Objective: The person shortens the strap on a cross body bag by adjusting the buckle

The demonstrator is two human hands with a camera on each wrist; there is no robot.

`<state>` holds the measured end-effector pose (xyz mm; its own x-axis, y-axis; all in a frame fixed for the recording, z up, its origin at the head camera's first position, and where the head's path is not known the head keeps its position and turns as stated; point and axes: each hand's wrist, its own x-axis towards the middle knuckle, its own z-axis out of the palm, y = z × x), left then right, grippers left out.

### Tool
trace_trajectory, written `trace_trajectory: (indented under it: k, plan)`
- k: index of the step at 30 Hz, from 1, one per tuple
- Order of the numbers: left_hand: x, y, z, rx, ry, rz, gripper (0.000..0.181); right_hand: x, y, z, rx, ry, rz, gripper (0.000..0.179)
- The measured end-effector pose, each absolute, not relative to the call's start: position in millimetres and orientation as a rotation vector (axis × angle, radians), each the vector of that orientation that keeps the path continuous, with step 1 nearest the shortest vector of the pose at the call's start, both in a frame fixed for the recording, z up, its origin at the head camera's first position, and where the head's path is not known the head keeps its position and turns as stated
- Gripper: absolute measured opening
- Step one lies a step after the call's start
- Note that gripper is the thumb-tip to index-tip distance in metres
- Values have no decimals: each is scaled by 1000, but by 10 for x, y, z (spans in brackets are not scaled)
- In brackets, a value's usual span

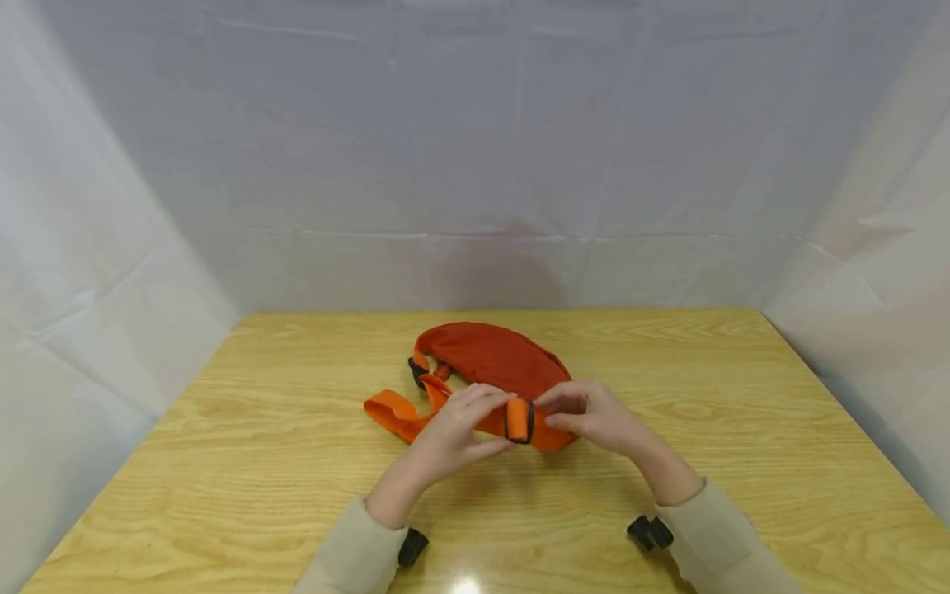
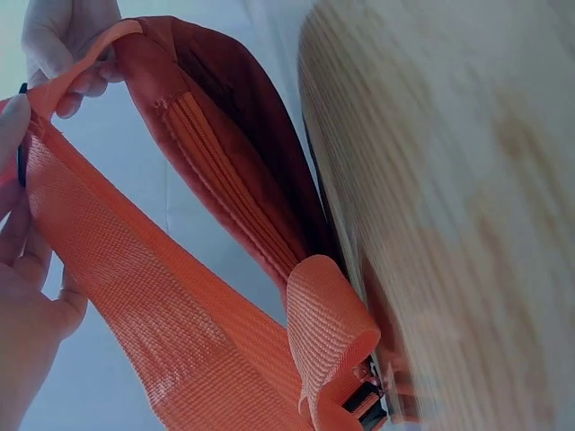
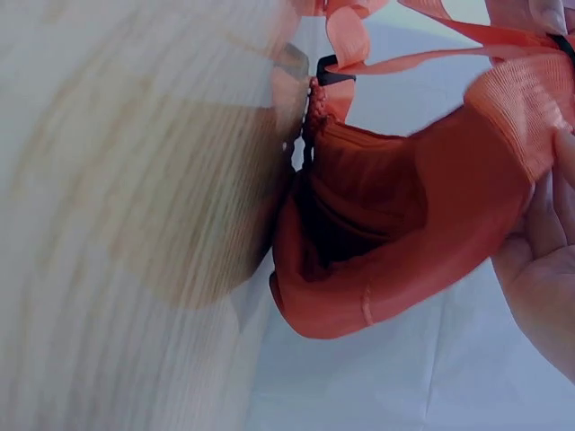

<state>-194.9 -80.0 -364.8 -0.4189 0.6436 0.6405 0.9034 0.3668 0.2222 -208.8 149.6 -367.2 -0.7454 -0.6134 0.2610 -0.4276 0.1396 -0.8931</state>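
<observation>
A red waist bag (image 1: 499, 355) with an orange webbing strap (image 1: 393, 412) lies mid-table. My left hand (image 1: 456, 429) pinches the strap at a black slider (image 1: 530, 422), thumb below and fingers above. Just right of the slider, my right hand (image 1: 594, 417) holds the strap near the bag's right end between thumb and fingers. In the left wrist view, the bag's zipper (image 2: 216, 153) runs along its side and the strap hangs in a long band from the slider. The right wrist view shows the bag's body (image 3: 395, 269) sagging below the right hand (image 3: 544, 260).
A black buckle (image 1: 417, 371) sits at the bag's left end, beside a loose strap loop. The wooden table (image 1: 260, 462) reaches back to a pale sheet wall (image 1: 505, 165), with more sheeting at both sides.
</observation>
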Motion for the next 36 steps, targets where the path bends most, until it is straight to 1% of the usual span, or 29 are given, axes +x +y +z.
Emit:
trace_trajectory:
  k: [6,11,18,25,36]
  plan:
    - [-1927,-779,-3636,-1352,-2184,-768,48,-2051,1485,-3667,-960,2311,-1666,15]
    - [-1919,-775,-3627,-1359,-2198,-730,49,-2030,1455,-3665,-985,2310,-1692,19]
    - [-1923,-778,-3624,-1289,-2227,-741,46,-1996,1418,-3653,-1210,2400,-1626,28]
    - [-1928,-793,-3639,-1273,-2227,-779,48,-1961,1351,-3691,-1367,2553,-1584,45]
    - [-1932,-793,-3640,-1269,-2235,-789,49,-1956,1323,-3693,-1539,2825,-1456,46]
